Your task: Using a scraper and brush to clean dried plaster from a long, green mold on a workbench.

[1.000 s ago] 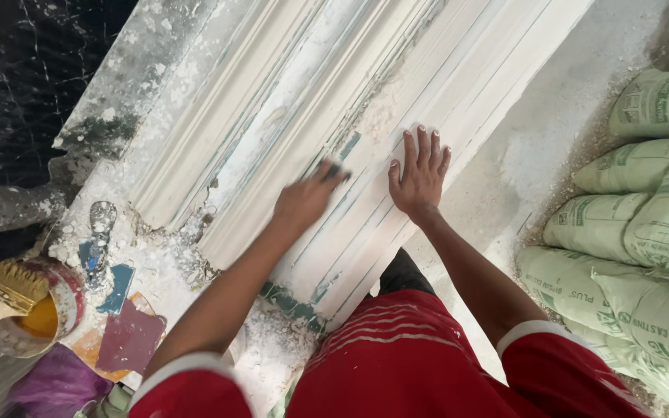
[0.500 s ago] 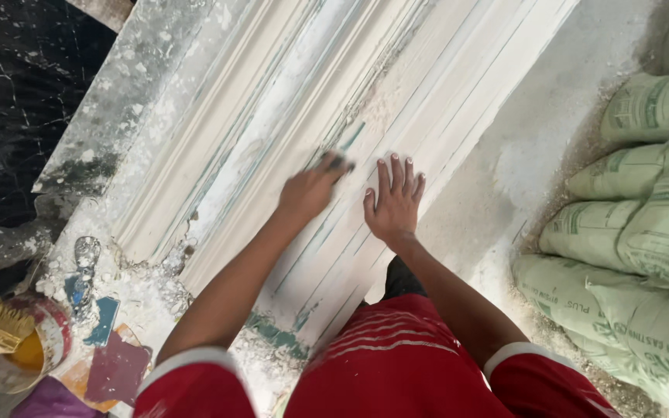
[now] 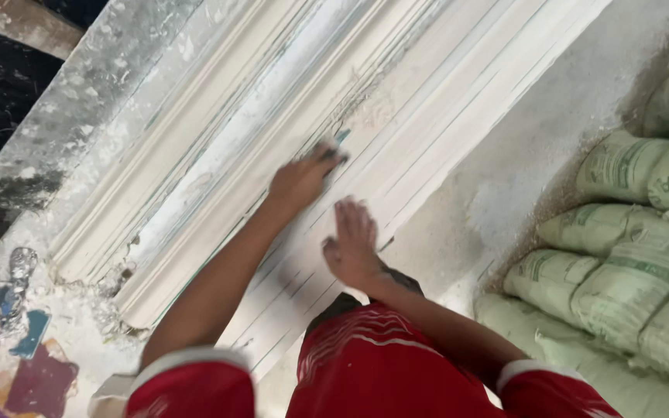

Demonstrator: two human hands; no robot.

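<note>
Dust-covered flooring carries a long white moulded plaster cornice (image 3: 288, 155). Left hand (image 3: 301, 179) pinches a small blue-edged scraper (image 3: 337, 143) against its face; right hand (image 3: 352, 244) lies flat, fingers together. Ridges appear largely smoothed; rough patches remain beyond the scraper.

Soft, even daylight, faint shadows, motion blur on both hands, slight softness throughout.
</note>
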